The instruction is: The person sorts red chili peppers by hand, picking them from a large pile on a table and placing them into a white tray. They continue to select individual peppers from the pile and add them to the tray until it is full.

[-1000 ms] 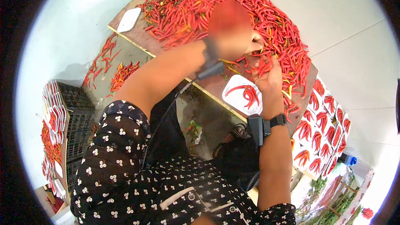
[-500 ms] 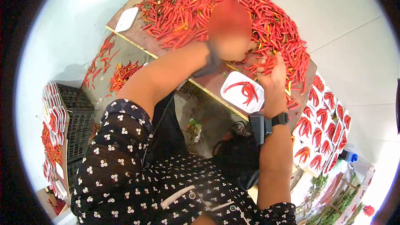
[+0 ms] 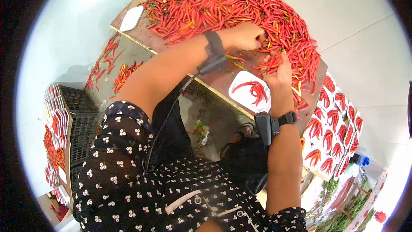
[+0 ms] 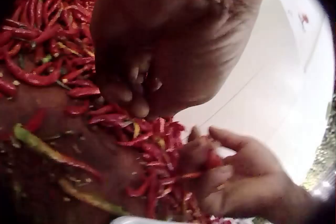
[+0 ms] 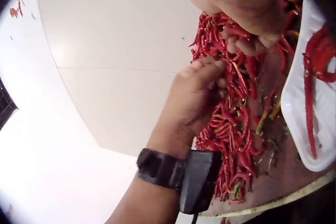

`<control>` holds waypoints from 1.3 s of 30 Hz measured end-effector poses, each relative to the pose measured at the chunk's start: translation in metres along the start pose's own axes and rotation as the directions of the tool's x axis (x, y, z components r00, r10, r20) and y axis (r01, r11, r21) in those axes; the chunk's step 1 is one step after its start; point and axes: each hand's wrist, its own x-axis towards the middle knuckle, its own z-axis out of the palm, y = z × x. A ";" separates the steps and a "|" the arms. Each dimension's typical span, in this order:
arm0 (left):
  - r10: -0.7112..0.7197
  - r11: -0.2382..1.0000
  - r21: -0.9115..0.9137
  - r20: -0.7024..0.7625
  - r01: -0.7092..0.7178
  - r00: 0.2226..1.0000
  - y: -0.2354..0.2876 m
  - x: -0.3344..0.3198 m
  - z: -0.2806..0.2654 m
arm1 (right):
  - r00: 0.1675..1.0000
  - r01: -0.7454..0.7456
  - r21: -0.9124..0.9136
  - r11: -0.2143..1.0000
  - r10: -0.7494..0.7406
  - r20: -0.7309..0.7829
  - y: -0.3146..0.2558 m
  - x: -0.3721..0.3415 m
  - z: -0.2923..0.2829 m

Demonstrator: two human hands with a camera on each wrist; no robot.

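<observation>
My left hand (image 3: 246, 36) is over the front of a heap of red chili peppers (image 3: 206, 4). Its fingers are curled, and no chili shows between them in the left wrist view. My right hand (image 3: 279, 75) is palm-up beside it, its fingers curled round several red chilies (image 3: 271, 63), also partly visible in the left wrist view. Just in front of the right hand lies a white foam tray (image 3: 240, 99) with a few red chilies on it. In the right wrist view, the right hand (image 5: 236, 3) looms at the top, with the left hand (image 5: 194, 92) below it.
Some yellow-green chilies (image 3: 237, 58) lie by the table's front edge. Another white tray (image 3: 131, 18) rests at the table's left end. Filled trays (image 3: 328, 139) are stacked on the right. Black crates (image 3: 81, 133) stand at left, and loose chilies (image 3: 124, 77) lie on the floor.
My left hand has shifted slightly up and away from the right hand, with its fingers curled in. The right hand stays almost in place, still gripping chilies. The tray's chilies look the same.
</observation>
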 end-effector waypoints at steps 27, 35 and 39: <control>-0.056 0.946 0.324 0.224 -0.020 0.973 -0.030 -0.040 0.021 | 0.987 -0.009 0.123 0.992 -0.011 0.159 -0.006 0.003 -0.003; -0.198 0.980 0.012 0.173 0.199 0.965 -0.070 -0.025 0.001 | 0.990 -0.006 0.115 0.993 -0.010 0.140 -0.005 0.004 -0.006; -0.209 0.978 0.047 0.108 0.205 0.972 -0.064 -0.033 -0.027 | 0.994 0.021 0.097 0.995 -0.031 0.104 -0.006 0.000 -0.002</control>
